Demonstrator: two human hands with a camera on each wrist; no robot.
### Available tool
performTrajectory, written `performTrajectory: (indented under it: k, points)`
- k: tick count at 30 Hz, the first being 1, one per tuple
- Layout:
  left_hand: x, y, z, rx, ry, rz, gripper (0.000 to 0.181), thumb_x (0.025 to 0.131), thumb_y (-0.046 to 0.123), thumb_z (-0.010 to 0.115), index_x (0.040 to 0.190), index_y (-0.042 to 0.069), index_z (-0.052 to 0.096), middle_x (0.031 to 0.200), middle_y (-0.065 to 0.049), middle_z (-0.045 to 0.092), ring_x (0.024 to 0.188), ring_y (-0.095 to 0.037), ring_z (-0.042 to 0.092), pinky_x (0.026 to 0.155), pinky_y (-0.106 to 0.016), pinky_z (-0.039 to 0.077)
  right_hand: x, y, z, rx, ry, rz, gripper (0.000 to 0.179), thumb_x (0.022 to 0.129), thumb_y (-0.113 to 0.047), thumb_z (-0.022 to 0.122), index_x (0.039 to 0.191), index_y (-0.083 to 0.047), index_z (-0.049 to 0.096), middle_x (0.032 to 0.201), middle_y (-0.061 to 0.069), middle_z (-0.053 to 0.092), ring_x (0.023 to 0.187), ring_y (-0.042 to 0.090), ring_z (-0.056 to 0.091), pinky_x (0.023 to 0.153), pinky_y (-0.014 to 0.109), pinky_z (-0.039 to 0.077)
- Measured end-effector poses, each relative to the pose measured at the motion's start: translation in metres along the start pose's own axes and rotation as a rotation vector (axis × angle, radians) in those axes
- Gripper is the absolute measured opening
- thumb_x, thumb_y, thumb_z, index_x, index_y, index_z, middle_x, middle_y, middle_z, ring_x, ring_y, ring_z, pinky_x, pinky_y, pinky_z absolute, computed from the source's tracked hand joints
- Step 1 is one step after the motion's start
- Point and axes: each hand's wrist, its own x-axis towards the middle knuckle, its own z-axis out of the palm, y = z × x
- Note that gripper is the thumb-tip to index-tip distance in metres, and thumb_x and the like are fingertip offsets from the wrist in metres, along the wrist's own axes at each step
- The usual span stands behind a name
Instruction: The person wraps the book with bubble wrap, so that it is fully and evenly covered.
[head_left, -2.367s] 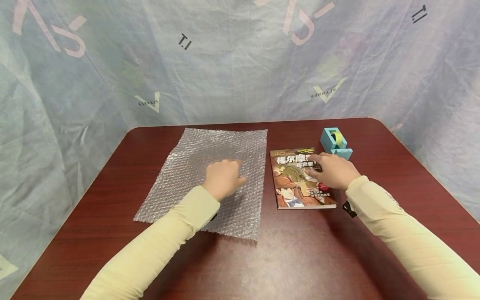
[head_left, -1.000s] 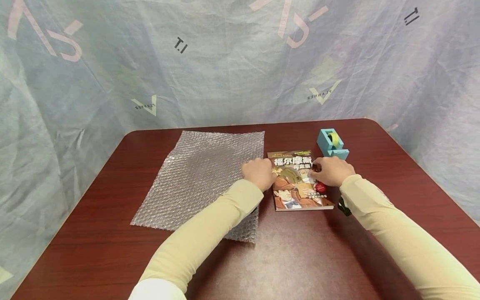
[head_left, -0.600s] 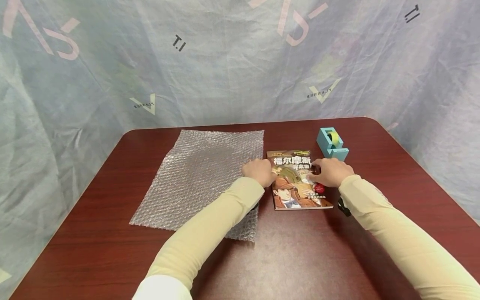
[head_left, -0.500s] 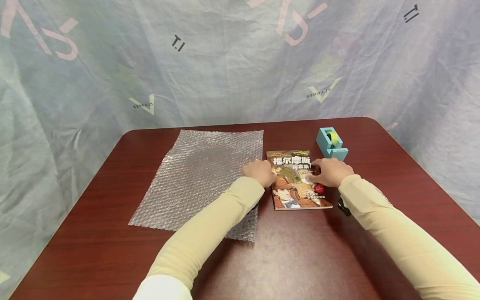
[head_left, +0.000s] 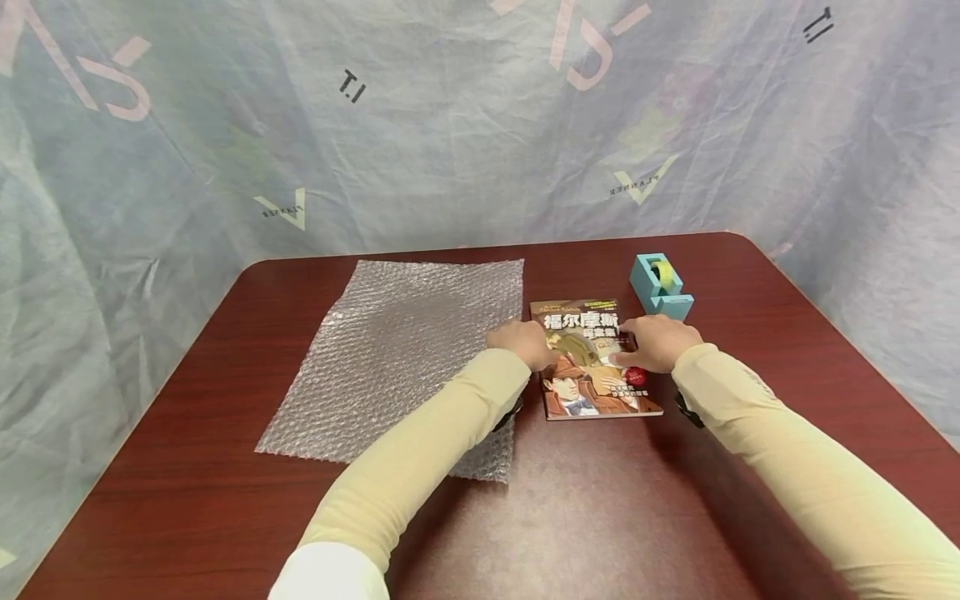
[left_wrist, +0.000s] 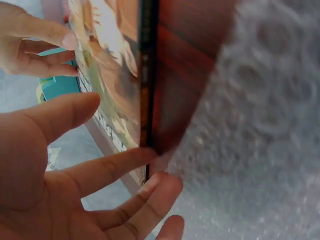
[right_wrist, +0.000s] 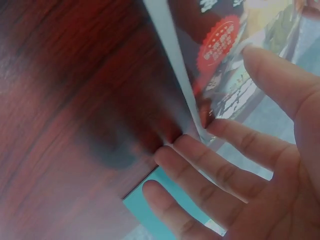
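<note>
A paperback book (head_left: 592, 383) with an illustrated cover and large white Chinese title lies face up on the table. At its left edge, my left hand (head_left: 522, 343) has the thumb over the cover and the index finger at the spine, gripping that side. My right hand (head_left: 658, 342) grips the opposite edge, its thumb (right_wrist: 265, 62) over the cover and its fingers (right_wrist: 240, 140) at the page side. To the left, a sheet of bubble wrap (head_left: 397, 358) lies flat; my left hand and forearm overlap its right part.
A turquoise tape dispenser (head_left: 660, 287) with a yellow roll stands behind my right hand, near the book's far right corner. The dark red wooden table (head_left: 585, 517) ends at a grey patterned cloth backdrop (head_left: 465, 150).
My left hand has moved right from over the bubble wrap to the book's left edge. My right hand has drawn back slightly to its right edge. Both have stayed nearly still over the last second.
</note>
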Motion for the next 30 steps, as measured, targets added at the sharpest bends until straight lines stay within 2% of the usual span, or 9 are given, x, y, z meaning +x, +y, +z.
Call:
performTrajectory:
  k: [4,6,8,10,13,20,23,26,30]
  points:
    - [-0.003,-0.004,-0.006,-0.082,-0.081,0.05,0.044,0.099,0.05,0.057,0.072,0.016,0.061,0.127,-0.003,0.066,0.12,-0.022,0.058,0.091,-0.037,0.049,0.0,0.0,0.001,-0.009,0.003,0.001,0.071,0.095,-0.041,0.071,0.143,0.007,0.052,0.135,0.031,0.058,0.12,0.048,0.057,0.084,0.063,0.052]
    - [-0.005,-0.005,-0.01,-0.122,-0.109,0.081,0.048,0.1,0.047,0.055,0.064,0.016,0.048,0.121,-0.004,0.067,0.113,-0.022,0.059,0.086,-0.035,0.049,0.0,0.0,0.001,-0.013,0.006,0.0,0.07,0.094,-0.041,0.072,0.142,0.006,0.054,0.136,0.031,0.058,0.117,0.046,0.06,0.079,0.06,0.054]
    - [-0.006,-0.006,-0.011,-0.169,-0.109,0.099,0.042,0.099,0.045,0.054,0.074,0.013,0.062,0.125,-0.005,0.067,0.114,-0.022,0.06,0.088,-0.032,0.049,0.001,0.0,0.002,-0.015,0.009,-0.002,0.068,0.094,-0.041,0.072,0.142,0.005,0.055,0.136,0.031,0.057,0.114,0.045,0.061,0.076,0.058,0.055]
    - [-0.006,-0.007,-0.012,-0.22,-0.111,0.104,0.037,0.099,0.041,0.054,0.098,0.008,0.071,0.127,-0.006,0.067,0.112,-0.021,0.062,0.09,-0.03,0.049,0.001,0.0,0.002,-0.015,0.01,-0.007,0.067,0.094,-0.04,0.073,0.141,0.005,0.056,0.136,0.031,0.058,0.11,0.043,0.063,0.074,0.055,0.055]
    - [-0.007,-0.007,-0.011,-0.33,-0.108,0.081,0.043,0.098,0.037,0.055,0.123,0.004,0.068,0.13,-0.008,0.065,0.108,-0.02,0.061,0.087,-0.027,0.048,0.0,0.0,0.003,-0.016,0.015,-0.015,0.067,0.093,-0.04,0.074,0.14,0.005,0.057,0.134,0.031,0.059,0.104,0.039,0.065,0.072,0.053,0.055]
    - [-0.008,-0.004,-0.011,-0.548,-0.084,0.003,0.024,0.095,0.028,0.063,0.086,0.008,0.056,0.09,-0.006,0.053,0.076,-0.018,0.045,0.064,-0.03,0.038,0.002,0.001,0.003,-0.002,0.01,-0.022,0.069,0.093,-0.039,0.074,0.141,0.007,0.055,0.099,0.021,0.068,0.085,0.029,0.059,0.063,0.043,0.047]
    - [-0.005,-0.003,-0.01,-0.604,-0.079,-0.019,0.031,0.094,0.025,0.066,0.076,0.011,0.046,0.075,-0.002,0.043,0.064,-0.016,0.038,0.057,-0.029,0.034,0.002,0.002,0.004,-0.009,0.012,-0.028,0.068,0.094,-0.039,0.073,0.141,0.007,0.054,0.105,0.024,0.069,0.092,0.035,0.063,0.067,0.046,0.052]
    - [-0.001,-0.003,-0.008,-0.728,-0.069,-0.06,0.039,0.093,0.024,0.071,0.071,0.013,0.041,0.064,0.001,0.034,0.053,-0.013,0.03,0.051,-0.029,0.03,0.001,0.004,0.005,-0.016,0.019,-0.033,0.067,0.094,-0.038,0.073,0.141,0.007,0.055,0.129,0.031,0.062,0.108,0.044,0.064,0.077,0.055,0.056]
    - [0.002,-0.002,-0.005,-0.871,-0.047,-0.097,0.042,0.091,0.019,0.075,0.067,0.013,0.041,0.059,0.002,0.03,0.052,-0.012,0.028,0.05,-0.029,0.027,0.0,0.005,0.005,-0.008,0.012,-0.031,0.067,0.095,-0.038,0.071,0.142,0.006,0.054,0.136,0.032,0.057,0.113,0.045,0.062,0.077,0.056,0.056]
